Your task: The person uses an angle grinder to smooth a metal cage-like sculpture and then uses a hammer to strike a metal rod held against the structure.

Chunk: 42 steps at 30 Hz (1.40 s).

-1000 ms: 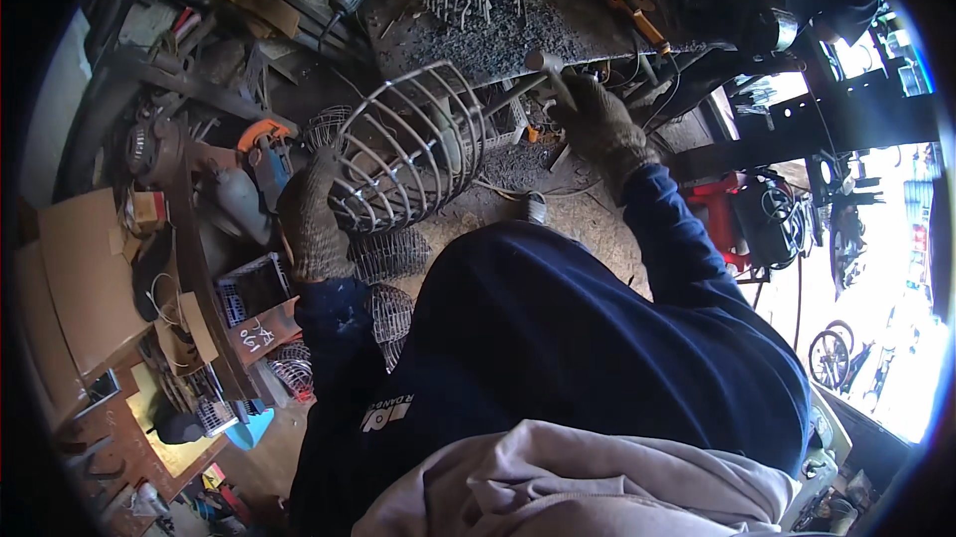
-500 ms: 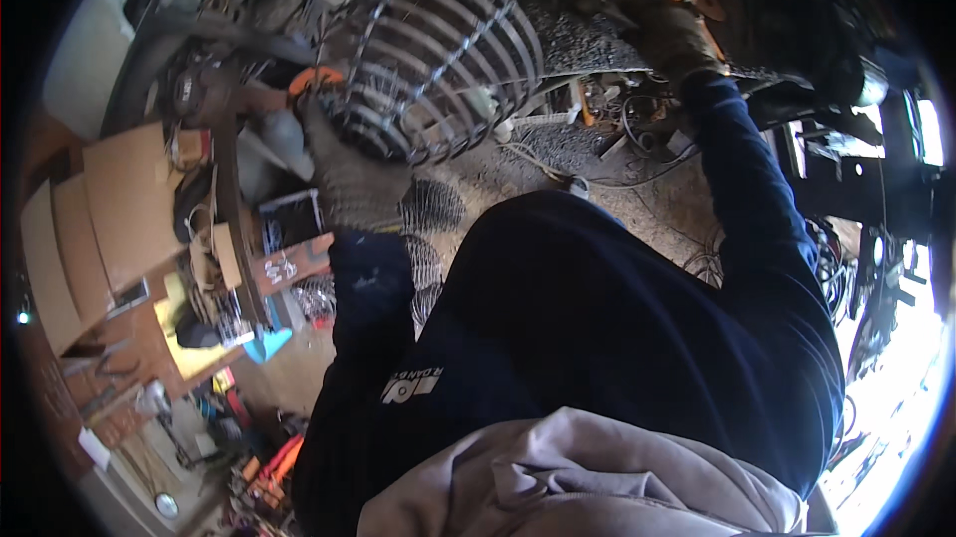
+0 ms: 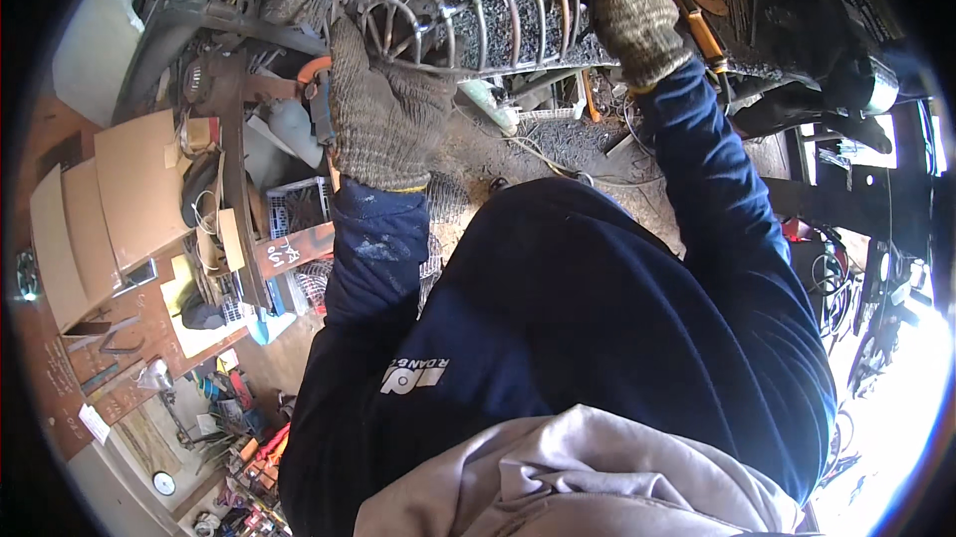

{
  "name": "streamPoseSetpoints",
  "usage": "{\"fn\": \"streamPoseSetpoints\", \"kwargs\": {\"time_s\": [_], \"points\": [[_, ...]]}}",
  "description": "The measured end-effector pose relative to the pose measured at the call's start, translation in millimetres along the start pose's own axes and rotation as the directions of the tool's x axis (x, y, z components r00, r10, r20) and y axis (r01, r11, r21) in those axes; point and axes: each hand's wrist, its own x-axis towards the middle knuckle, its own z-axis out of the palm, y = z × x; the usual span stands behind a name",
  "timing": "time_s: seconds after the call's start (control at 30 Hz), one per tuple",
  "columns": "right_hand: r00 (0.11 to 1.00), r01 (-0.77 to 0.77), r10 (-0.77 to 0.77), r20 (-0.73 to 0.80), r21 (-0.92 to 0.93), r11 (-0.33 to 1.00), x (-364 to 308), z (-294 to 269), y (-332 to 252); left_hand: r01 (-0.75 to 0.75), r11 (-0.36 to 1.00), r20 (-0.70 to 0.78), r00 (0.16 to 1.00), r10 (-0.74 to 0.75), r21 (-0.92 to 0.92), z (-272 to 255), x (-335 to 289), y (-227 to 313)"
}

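Seemingly positioning the cage (image 3: 448, 12) at the bench (image 3: 747, 47), I grip its left end with my left hand (image 3: 390, 109), my right hand (image 3: 634, 19) apart at its right side, closure unclear, next needing steady two-sided support.

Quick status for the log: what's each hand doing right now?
Left hand: closed on the round-barred metal cage.
Right hand: at the cage's right side; whether it grips cannot be told.

Hands (image 3: 388, 124) in brown knit gloves (image 3: 637, 24); navy sleeves (image 3: 373, 263), left pale-smudged.
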Motion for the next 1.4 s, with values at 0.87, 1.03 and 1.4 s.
{"fn": "streamPoseSetpoints", "kwargs": {"time_s": [0.87,1.03,1.4], "points": [[0.890,-0.335,0.438,0.126,0.833,0.440,25.6,46.9,-45.1,0.223,0.954,0.233,0.935,-0.268,0.201,-124.7,42.5,0.8],[0.852,-0.362,0.521,0.050,0.776,0.517,21.8,70.4,-24.3,0.190,0.950,0.102,0.970,-0.221,0.247,-100.5,64.5,-1.5],[0.668,-0.524,0.736,0.110,0.771,0.361,16.1,54.4,-49.1,0.121,0.956,0.187,0.967,-0.174,0.266,-77.8,107.5,19.8]]}}
